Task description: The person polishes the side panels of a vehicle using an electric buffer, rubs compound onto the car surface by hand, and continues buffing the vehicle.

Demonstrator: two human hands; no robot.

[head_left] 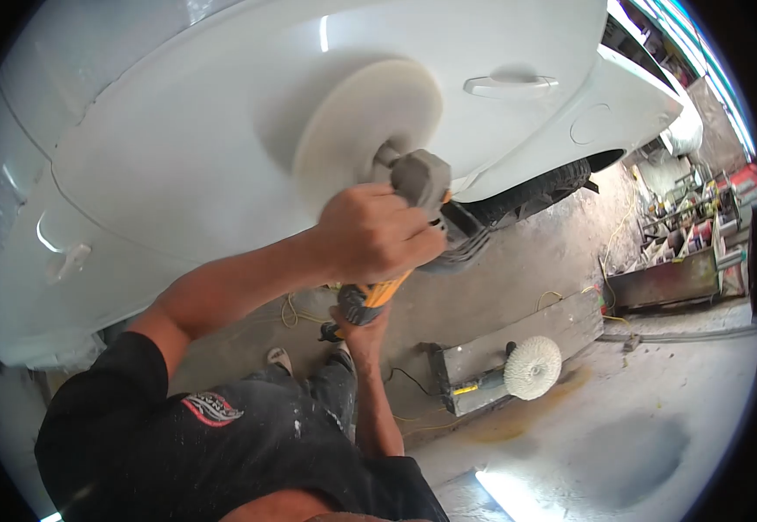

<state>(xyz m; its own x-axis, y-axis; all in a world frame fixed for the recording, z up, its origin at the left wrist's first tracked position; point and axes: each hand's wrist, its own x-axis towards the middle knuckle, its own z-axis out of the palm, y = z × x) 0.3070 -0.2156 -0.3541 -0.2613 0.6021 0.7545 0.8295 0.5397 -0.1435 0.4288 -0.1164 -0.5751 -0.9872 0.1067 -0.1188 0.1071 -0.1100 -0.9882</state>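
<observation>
A yellow and grey power polisher [383,291] is held in both hands, in front of a white car door [204,174]. My left hand [378,230] is closed over the front of the tool, by its grey head [422,178]. Lower down, my right hand [363,324] wraps round the rear of the tool body; its fingers are partly hidden. The round pale pad [370,113] looks smeared by spinning. It faces the door panel and seems to lie against it, casting a shadow to its left.
A door handle [511,85] sits right of the pad, with a tyre [535,196] beyond. On the floor, a second polisher with a white wool pad [532,368] rests on a grey bench [526,335]. Cords [291,311] trail nearby. A cluttered metal bin [666,278] stands at right.
</observation>
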